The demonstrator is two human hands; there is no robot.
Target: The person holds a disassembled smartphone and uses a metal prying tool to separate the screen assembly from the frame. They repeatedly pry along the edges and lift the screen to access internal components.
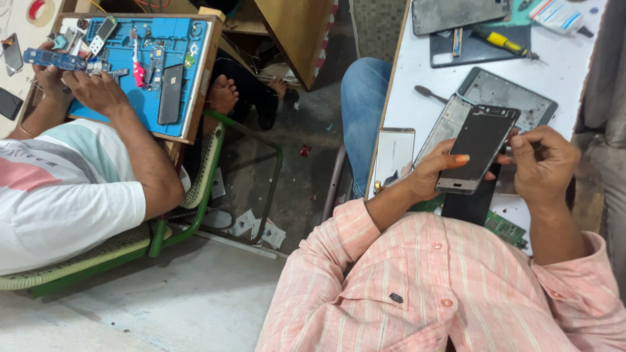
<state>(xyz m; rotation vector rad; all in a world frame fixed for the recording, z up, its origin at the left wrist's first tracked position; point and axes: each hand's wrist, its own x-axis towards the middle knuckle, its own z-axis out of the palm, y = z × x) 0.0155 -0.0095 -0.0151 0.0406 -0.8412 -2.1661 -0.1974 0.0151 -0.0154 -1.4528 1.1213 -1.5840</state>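
- Phone [477,148], dark and slim, sits above the white bench [407,85], cradled in the left hand [435,171].
- Right hand [541,163] pinches its upper right edge, fingers closed.
- Likely light, stiff, slick glass and fragile; best held by the side edges.

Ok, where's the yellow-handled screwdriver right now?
In the head view, the yellow-handled screwdriver lies at the far right end of the white table, on a dark mat.
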